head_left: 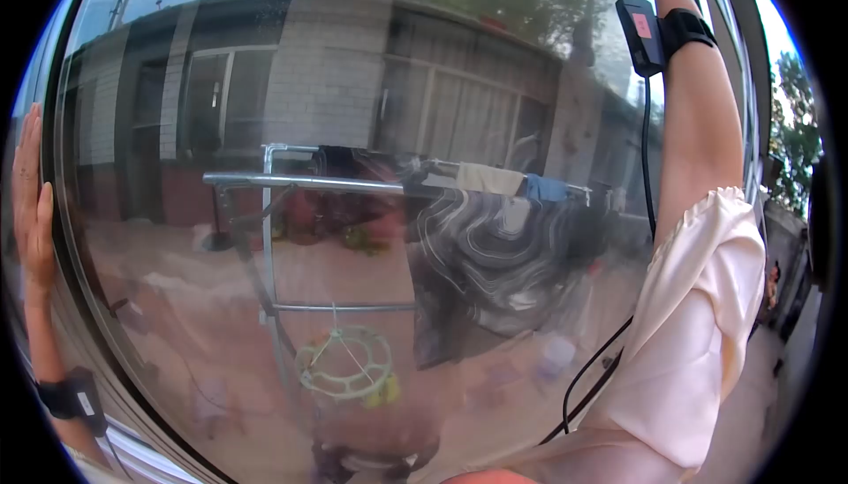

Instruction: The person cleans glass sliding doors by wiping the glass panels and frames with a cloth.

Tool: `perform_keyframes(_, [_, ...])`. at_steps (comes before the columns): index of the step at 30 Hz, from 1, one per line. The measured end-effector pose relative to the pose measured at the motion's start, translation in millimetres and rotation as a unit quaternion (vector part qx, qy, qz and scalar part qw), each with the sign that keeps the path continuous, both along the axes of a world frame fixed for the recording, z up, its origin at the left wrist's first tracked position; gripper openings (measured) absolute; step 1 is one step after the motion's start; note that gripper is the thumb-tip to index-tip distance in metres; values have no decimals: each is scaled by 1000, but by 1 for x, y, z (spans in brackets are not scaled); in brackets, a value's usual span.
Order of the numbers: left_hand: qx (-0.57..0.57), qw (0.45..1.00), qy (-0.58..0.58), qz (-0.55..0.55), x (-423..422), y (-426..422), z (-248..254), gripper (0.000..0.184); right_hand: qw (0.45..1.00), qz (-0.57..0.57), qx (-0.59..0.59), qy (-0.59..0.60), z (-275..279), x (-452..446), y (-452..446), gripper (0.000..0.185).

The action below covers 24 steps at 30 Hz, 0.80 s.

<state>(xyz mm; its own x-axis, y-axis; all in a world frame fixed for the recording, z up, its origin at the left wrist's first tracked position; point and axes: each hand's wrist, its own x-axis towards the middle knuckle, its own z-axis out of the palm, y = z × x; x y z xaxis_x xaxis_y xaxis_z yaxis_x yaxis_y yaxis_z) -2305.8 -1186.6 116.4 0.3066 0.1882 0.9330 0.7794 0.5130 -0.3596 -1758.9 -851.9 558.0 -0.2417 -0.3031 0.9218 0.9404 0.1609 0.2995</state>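
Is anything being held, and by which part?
The left hand, extended along the window frame, shows no hold; the right hand is out of view, so its grip can't be told.

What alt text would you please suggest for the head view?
A flat left hand is beside a large, black-edged glass pane; the right arm, in a shiny cream sleeve, extends up out of view. The glass shows a silver metal rack with swirled dark fabric.

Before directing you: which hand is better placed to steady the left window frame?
Likely the left hand: its fingers extend upward beside the window frame. The right arm is raised opposite, its hand out of view.
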Motion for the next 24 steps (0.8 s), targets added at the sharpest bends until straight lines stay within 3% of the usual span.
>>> perform_keyframes(1, [-1,1000,-1,2,30,4,8,55,1000,3,-13,28,-2,33,18,45])
perform_keyframes(2, [57,959,-256,-107,73,8,15,57,998,6,-28,55,-3,65,33,47])
perform_keyframes(4, [111,838,-493,-204,84,7,20,61,993,23,-57,96,-4,120,63,51])
perform_keyframes(5, [61,955,-252,-141,47,2,10,60,991,33,-72,110,-4,143,78,53])
perform_keyframes(6, [5,998,8,-67,22,0,1,59,987,53,-86,122,-3,168,90,55])
perform_keyframes(7, [6,998,4,-63,13,13,1,59,984,71,-103,129,-3,190,103,57])
perform_keyframes(8, [45,987,15,-152,-1,31,1,56,979,97,-120,131,-2,210,113,59])
perform_keyframes(10, [49,997,-48,41,16,-2,-4,54,965,169,-164,119,1,243,133,63])
perform_keyframes(14, [43,999,5,-24,22,7,-4,53,865,404,-297,31,9,286,166,72])
perform_keyframes(15, [52,998,5,-32,26,9,-5,52,898,368,-239,-7,-3,273,163,67])
perform_keyframes(17, [66,997,5,-45,28,10,-6,51,879,379,-289,-11,24,309,207,63])
perform_keyframes(20, [78,996,-1,-43,26,11,-8,53,924,189,-218,249,-3,281,180,70])
perform_keyframes(24, [96,995,-3,-40,24,12,-7,53,844,84,-182,497,-29,176,136,81])
